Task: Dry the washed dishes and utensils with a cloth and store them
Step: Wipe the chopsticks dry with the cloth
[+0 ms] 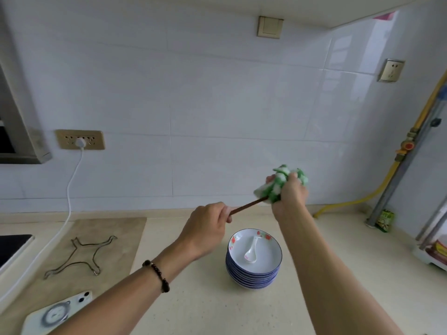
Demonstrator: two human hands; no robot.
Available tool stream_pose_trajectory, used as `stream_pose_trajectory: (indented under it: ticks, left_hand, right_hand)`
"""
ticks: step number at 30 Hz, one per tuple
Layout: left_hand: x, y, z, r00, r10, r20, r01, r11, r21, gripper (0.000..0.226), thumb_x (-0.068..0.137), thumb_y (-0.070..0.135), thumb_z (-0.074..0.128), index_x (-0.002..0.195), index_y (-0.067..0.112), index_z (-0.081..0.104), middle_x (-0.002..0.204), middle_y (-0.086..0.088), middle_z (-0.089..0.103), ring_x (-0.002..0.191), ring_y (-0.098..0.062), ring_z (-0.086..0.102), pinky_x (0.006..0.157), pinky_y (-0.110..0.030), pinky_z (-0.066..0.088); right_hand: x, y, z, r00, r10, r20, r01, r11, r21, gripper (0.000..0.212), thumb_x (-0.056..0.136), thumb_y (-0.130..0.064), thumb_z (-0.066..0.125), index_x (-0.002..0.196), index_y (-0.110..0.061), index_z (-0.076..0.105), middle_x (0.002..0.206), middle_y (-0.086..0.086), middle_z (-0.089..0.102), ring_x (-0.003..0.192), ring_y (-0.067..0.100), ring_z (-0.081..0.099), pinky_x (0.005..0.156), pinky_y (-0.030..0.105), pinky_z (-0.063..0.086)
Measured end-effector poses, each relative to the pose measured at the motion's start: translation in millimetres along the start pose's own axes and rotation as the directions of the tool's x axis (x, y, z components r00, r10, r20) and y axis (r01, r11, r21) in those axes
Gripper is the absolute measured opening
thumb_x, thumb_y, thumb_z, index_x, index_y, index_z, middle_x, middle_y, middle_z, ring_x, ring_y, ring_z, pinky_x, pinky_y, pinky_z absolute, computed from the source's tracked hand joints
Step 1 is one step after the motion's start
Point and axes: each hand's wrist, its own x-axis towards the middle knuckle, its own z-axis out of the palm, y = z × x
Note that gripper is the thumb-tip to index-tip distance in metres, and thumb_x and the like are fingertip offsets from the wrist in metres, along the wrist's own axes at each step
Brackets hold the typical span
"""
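Chopsticks [246, 206]: held above desk [193, 303], near end pinched by left hand [205, 228] fingers, far end wrapped in cloth [278, 184] clamped by right hand [289, 197]. Spoon [252, 250] on stacked plates [254, 274].

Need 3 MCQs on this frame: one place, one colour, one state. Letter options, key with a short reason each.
1. Where does the spoon lie?
A. in the top plate of the stack
B. on the phone
C. on the wire trivet

2. What colours is the cloth?
A. red and black
B. green and white
C. plain blue

3. What does the left hand hold?
A. nothing
B. a plate
C. the chopsticks

Key: 1 A, it rests inside the top plate. 2 B, green and white patches show in the right hand. 3 C, fingers pinch one end; the other end is in the cloth.
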Motion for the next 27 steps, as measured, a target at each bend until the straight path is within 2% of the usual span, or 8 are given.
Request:
stream_pose_trajectory:
  ticks: [4, 10, 13, 15, 18, 20, 23, 27]
  left_hand:
    - [3.7, 1.1, -7.1, 0.999, -0.040, 0.027, 0.042, 0.996, -0.083, 0.037, 0.108, 0.023, 0.038, 0.079, 0.017, 0.060, 0.057, 0.008, 0.045, 0.051, -0.008, 0.040, 0.050, -0.019, 0.030]
    - [6.0, 3.3, -31.9, 0.998, 0.061, -0.028, -0.063, 0.995, -0.082, 0.027, 0.106, 0.024, 0.043, 0.096, 0.016, 0.066, 0.058, 0.007, 0.047, 0.050, -0.009, 0.041, 0.050, -0.021, 0.032]
    - [3.1, -7.9, -36.4, 0.972, 0.155, -0.176, -0.151, 0.988, 0.036, 0.020, 0.104, 0.028, 0.048, 0.100, 0.014, 0.063, 0.065, 0.004, 0.060, 0.058, -0.016, 0.055, 0.059, -0.039, 0.049]
    - [4.5, -12.2, -38.3, 0.947, 0.195, -0.255, -0.172, 0.979, 0.109, 0.032, 0.104, 0.035, 0.043, 0.091, 0.013, 0.062, 0.061, 0.001, 0.061, 0.058, -0.024, 0.058, 0.058, -0.043, 0.049]
    - [6.0, -9.9, -37.9, 0.965, 0.231, -0.128, -0.211, 0.966, 0.152, 0.042, 0.106, 0.038, 0.037, 0.080, 0.011, 0.057, 0.055, 0.003, 0.052, 0.055, -0.024, 0.050, 0.058, -0.040, 0.043]
    - [4.5, -18.1, -46.0, 0.981, 0.193, -0.022, -0.187, 0.969, 0.158, 0.039, 0.106, 0.034, 0.037, 0.074, 0.015, 0.048, 0.055, 0.006, 0.045, 0.054, -0.020, 0.042, 0.057, -0.038, 0.036]
    - [5.3, -28.8, -55.0, 0.990, 0.139, -0.013, -0.135, 0.976, 0.173, 0.040, 0.107, 0.035, 0.034, 0.069, 0.024, 0.040, 0.058, 0.006, 0.045, 0.056, -0.019, 0.043, 0.058, -0.036, 0.034]
    - [13.8, -9.1, -35.5, 0.994, 0.108, -0.031, -0.104, 0.987, 0.119, 0.042, 0.107, 0.036, 0.034, 0.069, 0.021, 0.043, 0.061, 0.003, 0.048, 0.068, -0.031, 0.051, 0.065, -0.042, 0.043]
  right_hand:
    - [-36.5, 30.8, 14.7, 0.970, 0.062, 0.234, -0.036, 0.993, -0.113, 0.029, 0.107, -0.020, 0.043, 0.094, -0.006, 0.066, 0.069, 0.012, 0.065, 0.055, 0.023, 0.065, 0.060, 0.035, 0.054]
    - [-24.8, -9.7, 28.8, 0.993, 0.003, 0.121, -0.003, 1.000, 0.000, 0.024, 0.107, -0.021, 0.045, 0.091, -0.009, 0.058, 0.076, 0.015, 0.065, 0.060, 0.024, 0.065, 0.065, 0.041, 0.058]
    - [-32.2, -15.8, 37.8, 0.995, 0.015, 0.101, -0.023, 0.997, 0.072, 0.023, 0.106, -0.025, 0.046, 0.092, -0.011, 0.058, 0.074, 0.011, 0.066, 0.054, 0.020, 0.066, 0.053, 0.036, 0.056]
    - [-41.7, -4.2, 42.5, 0.988, 0.021, 0.155, -0.038, 0.993, 0.109, 0.027, 0.107, -0.024, 0.045, 0.090, -0.010, 0.061, 0.070, 0.010, 0.064, 0.050, 0.020, 0.064, 0.054, 0.036, 0.057]
    - [-50.3, 9.4, 38.8, 0.979, 0.042, 0.201, -0.059, 0.995, 0.079, 0.027, 0.106, -0.020, 0.047, 0.087, -0.008, 0.062, 0.062, 0.010, 0.065, 0.049, 0.022, 0.063, 0.054, 0.035, 0.057]
    - [-35.9, -7.1, 30.9, 0.994, 0.027, 0.101, -0.039, 0.992, 0.121, 0.025, 0.107, -0.017, 0.045, 0.089, -0.009, 0.060, 0.064, 0.010, 0.063, 0.046, 0.020, 0.061, 0.046, 0.030, 0.055]
    - [-15.1, -29.2, 23.9, 0.999, -0.027, -0.027, 0.031, 0.991, 0.132, 0.021, 0.106, -0.019, 0.044, 0.096, -0.010, 0.060, 0.069, 0.008, 0.062, 0.043, 0.017, 0.061, 0.045, 0.028, 0.053]
    - [-48.6, 11.7, 33.3, 0.949, 0.041, 0.311, -0.020, 0.997, -0.071, 0.027, 0.106, -0.022, 0.045, 0.095, -0.004, 0.064, 0.072, 0.014, 0.065, 0.059, 0.024, 0.066, 0.063, 0.039, 0.056]
